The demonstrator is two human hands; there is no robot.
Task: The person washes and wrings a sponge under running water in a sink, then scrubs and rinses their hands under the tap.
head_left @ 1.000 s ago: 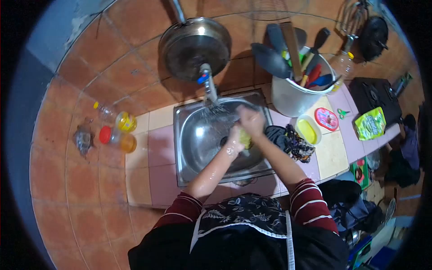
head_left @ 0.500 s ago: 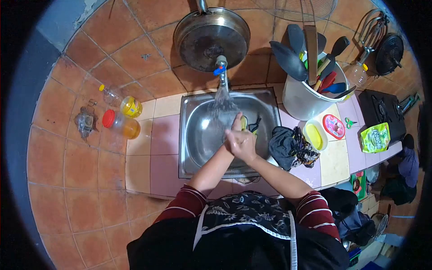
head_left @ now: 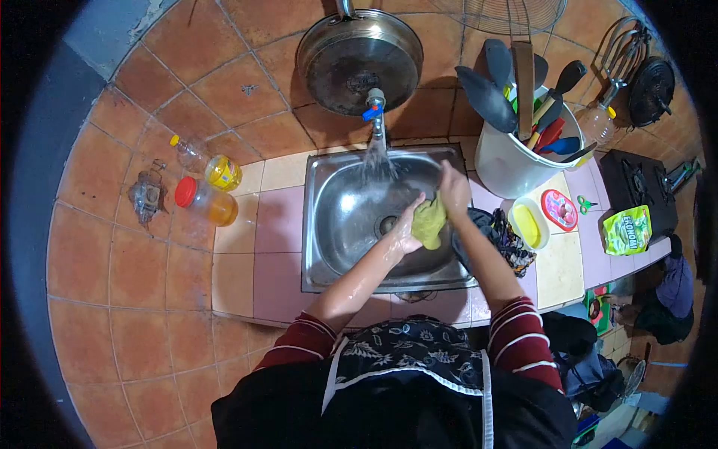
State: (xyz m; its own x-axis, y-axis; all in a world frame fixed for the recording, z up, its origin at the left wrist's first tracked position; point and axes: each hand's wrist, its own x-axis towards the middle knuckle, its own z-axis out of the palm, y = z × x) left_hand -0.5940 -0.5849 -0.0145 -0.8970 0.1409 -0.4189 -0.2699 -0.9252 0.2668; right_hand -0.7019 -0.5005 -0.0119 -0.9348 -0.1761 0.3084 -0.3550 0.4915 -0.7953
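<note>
Over the sink (head_left: 348,239), a damp-looking yellow-green cloth (head_left: 428,224) hangs between my two hands. My left hand (head_left: 406,230) grips its left side, with the thumb raised and the other fingers partly hidden. Against the cloth's right edge rests my right hand (head_left: 453,196), its fingers stretched upward and slightly blurred. Water runs from the tap (head_left: 376,112) with a blue handle into the basin, behind both hands. A dark, patterned cloth bundle (head_left: 514,247) lies at the sink's right edge, partly behind my right forearm.
A white bucket of utensils (head_left: 508,168) stands right of the sink. Beyond are a tub with yellow contents (head_left: 529,224), a pink-lidded tub (head_left: 559,210), green scissors (head_left: 586,203) and a green pouch (head_left: 627,230). A red-lidded jar (head_left: 213,206) stands left. A pan (head_left: 359,63) hangs above.
My hands were pressed together over the sink; now they are apart with the yellow-green cloth between them. My right hand has moved up and right. The tap still runs.
</note>
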